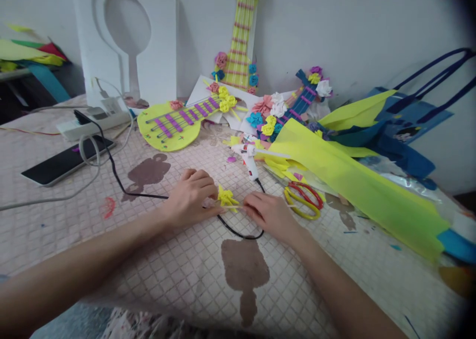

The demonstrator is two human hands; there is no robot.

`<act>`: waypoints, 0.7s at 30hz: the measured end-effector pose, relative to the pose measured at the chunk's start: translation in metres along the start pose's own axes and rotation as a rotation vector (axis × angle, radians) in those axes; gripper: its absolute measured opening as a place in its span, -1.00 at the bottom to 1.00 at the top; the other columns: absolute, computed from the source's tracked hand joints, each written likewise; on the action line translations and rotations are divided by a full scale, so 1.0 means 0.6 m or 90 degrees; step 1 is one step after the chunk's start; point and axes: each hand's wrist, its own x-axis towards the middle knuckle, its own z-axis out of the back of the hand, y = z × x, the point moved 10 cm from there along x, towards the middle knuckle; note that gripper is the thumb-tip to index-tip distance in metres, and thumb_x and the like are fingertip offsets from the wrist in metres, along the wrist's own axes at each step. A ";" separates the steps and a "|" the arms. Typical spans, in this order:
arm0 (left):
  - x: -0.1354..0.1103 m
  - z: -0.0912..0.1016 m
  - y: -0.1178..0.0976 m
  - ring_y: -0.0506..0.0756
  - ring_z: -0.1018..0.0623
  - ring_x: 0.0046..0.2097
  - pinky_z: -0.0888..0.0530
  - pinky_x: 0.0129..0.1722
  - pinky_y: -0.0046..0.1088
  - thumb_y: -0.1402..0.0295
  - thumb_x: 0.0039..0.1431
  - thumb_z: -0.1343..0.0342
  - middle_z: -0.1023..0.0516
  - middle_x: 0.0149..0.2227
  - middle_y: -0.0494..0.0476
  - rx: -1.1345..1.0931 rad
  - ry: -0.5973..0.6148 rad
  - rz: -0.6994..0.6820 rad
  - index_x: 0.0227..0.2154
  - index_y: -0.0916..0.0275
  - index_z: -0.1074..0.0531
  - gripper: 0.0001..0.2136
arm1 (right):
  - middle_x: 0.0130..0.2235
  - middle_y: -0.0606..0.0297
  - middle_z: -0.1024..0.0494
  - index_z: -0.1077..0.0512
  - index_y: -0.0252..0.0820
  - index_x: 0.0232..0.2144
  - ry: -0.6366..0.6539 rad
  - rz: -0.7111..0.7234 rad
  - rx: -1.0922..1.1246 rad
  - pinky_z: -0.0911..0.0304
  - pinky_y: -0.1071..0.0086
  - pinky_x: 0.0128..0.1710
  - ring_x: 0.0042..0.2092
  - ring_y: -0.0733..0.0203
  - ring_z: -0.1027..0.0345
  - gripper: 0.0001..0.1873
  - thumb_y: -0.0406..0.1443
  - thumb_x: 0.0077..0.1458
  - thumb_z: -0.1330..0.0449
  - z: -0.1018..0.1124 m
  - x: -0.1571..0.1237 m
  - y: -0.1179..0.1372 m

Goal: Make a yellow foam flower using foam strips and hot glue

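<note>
My left hand [193, 196] is closed, its thumb and fingers pinching one end of a thin pale stick [232, 208]. My right hand [273, 212] has its fingers closed round the same stick, whose far end pokes out to the right. Between the hands, a small yellow crepe-paper flower [226, 196] lies against the stick, close to my left fingertips; whether it is fixed there I cannot tell. A black cord [241, 236] loops beneath both hands. Beyond them a white hot glue gun [248, 161] rests on the table, and scissors with red and yellow handles [303, 200] lie to the right.
Behind are a yellow paper guitar [169, 131], a blue decorated one [297, 108] and a tall yellow one [240, 36]. Yellow crepe paper [357, 190] stretches along the right, near a blue bag [405, 116]. A phone [67, 160] and power strip [89, 123] sit left.
</note>
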 end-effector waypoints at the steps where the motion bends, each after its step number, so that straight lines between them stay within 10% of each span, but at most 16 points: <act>1: 0.000 -0.003 -0.003 0.11 -0.40 -0.24 -0.20 -0.17 -0.28 0.16 0.06 -0.20 -0.46 -0.43 0.03 0.013 0.012 -0.002 -0.50 0.25 -0.38 -0.74 | -0.34 0.29 -0.47 -0.34 -0.17 -0.31 -0.002 0.005 -0.005 -0.09 0.42 -0.37 -0.29 0.26 -0.35 -0.74 -0.18 0.28 0.07 -0.001 0.001 0.001; 21: -0.004 -0.009 -0.035 0.13 -0.40 -0.18 -0.22 -0.14 -0.26 0.34 0.04 -0.13 -0.47 -0.32 0.07 -0.011 0.026 -0.057 -0.37 0.24 -0.39 -0.89 | -0.35 0.31 -0.44 -0.31 -0.17 -0.34 -0.030 0.033 -0.009 -0.07 0.42 -0.39 -0.31 0.28 -0.31 -0.79 -0.20 0.26 0.03 0.000 -0.002 0.014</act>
